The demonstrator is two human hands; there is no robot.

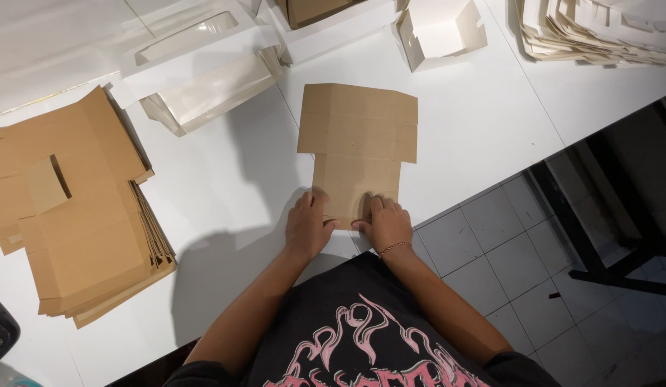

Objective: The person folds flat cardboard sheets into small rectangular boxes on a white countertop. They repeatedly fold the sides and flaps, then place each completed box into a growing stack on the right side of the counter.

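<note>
Hands pressed flat, left hand (308,228) and right hand (383,222) pinning a brown cardboard blank (358,143) to the tabletop (476,122), creasing its near flap.

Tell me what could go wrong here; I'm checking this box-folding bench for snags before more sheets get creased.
1. Both hands, left hand and right hand, press only the near end of the brown cardboard blank; the far end lies free and might swing, skewing the crease.
2. The blank's near end sits close to the white table edge, so it could slide off.
3. The stack of brown blanks looks fanned and uneven and may slip.
</note>
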